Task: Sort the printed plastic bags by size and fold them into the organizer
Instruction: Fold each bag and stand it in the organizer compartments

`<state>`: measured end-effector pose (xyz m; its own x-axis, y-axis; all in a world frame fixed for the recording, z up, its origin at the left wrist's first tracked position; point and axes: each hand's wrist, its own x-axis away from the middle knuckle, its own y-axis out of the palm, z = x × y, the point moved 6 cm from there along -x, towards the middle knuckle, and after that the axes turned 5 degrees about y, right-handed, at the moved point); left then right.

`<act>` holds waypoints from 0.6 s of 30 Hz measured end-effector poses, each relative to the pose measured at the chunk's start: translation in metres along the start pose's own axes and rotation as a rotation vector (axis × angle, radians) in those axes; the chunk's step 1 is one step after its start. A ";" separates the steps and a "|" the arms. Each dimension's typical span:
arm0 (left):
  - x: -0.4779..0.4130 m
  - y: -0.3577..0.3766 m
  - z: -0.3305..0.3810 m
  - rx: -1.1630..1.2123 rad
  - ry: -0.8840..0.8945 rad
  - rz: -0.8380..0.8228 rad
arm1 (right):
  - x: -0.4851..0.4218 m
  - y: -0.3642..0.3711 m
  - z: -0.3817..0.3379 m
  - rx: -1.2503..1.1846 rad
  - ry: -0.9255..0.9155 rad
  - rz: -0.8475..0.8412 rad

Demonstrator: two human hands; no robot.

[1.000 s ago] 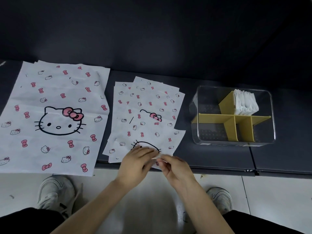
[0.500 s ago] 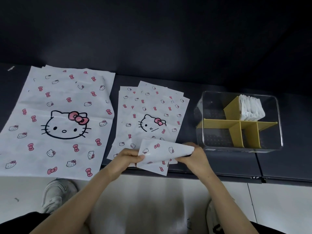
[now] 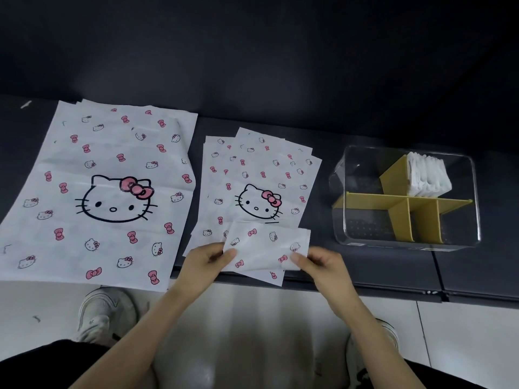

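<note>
While it is gripped at both ends, the folded bag is kept over the near edge of the desk, partly covering the lower end of the small-bag stack. The bag is white, printed with pink bows and small cat faces, and is doubled over into a wide strip. Its left edge is pinched by the left hand, thumb on top and fingers curled beneath. Its lower right corner is pinched by the right hand in the same manner. Whether the bag touches the stack below cannot be told.

The small-bag stack is fanned unevenly, with a large cat face printed on the top sheet. Just beside it to the left, the large-bag stack is spread flat, and its near edge overhangs the desk.

Well apart to the right, the organizer is seen: a clear box split by yellow dividers. A row of folded white bags is stood upright in the far right compartment.

Below the desk edge, a pale floor is visible, with a light shoe at the left and another shoe at the right.
</note>
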<state>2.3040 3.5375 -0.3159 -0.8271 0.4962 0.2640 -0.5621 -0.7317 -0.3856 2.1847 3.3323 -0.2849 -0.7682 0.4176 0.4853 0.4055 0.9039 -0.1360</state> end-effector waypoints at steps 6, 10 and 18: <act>0.008 0.000 -0.003 0.114 -0.039 0.043 | -0.019 0.016 0.004 0.129 -0.005 0.077; 0.011 -0.001 0.002 0.083 0.009 0.227 | -0.030 0.021 0.009 0.437 0.037 0.090; 0.010 -0.008 0.020 -0.502 0.293 0.479 | -0.028 0.021 0.011 0.482 0.021 0.107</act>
<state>2.3006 3.5392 -0.2925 -0.9084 0.3328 -0.2533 -0.0158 -0.6326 -0.7744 2.2095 3.3409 -0.3106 -0.7225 0.5130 0.4635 0.2026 0.7980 -0.5675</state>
